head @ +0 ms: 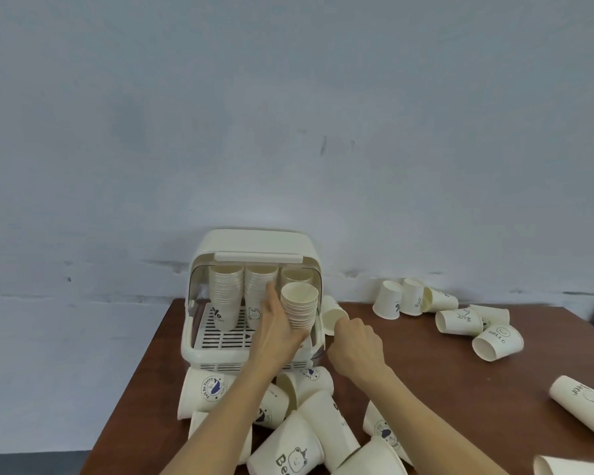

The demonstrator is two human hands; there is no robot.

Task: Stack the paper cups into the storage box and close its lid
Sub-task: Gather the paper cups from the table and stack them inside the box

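A cream storage box (199,351) stands on the brown table with its lid (258,243) raised. Inside, tall stacks of paper cups (225,289) stand at the back. My left hand (278,332) holds a shorter stack of cups (300,308) at the box's front right, fingers reaching up beside it. My right hand (355,344) grips a single paper cup (333,315) tipped on its side just right of the box.
Several loose printed cups (288,454) lie on their sides in front of the box. More cups (460,320) are scattered at the back right and at the table's right edge (580,406). A pale wall rises behind the table.
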